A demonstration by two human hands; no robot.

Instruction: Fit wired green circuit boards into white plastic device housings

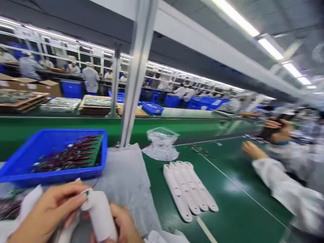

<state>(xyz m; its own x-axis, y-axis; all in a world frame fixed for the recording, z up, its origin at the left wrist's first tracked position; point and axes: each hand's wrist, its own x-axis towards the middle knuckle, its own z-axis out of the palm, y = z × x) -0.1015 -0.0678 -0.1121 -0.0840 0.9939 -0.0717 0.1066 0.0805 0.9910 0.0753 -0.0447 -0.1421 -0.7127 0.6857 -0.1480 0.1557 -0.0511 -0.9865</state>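
A white curved plastic housing is held low in the view. My right hand wraps round its lower right side. At the housing's upper end, my left hand pinches a small green piece between thumb and fingers. Another white part shows below my left hand, partly hidden. Behind my hands, a blue bin holds many dark red wired pieces and green boards. Several white elongated housings lie side by side on the green table, to the right of my hands.
Grey sheeting covers the table beside the bin. A clear plastic bag and loose wires lie further back. A metal post rises behind the sheeting. At the right, a co-worker's hand and white sleeves reach over the table.
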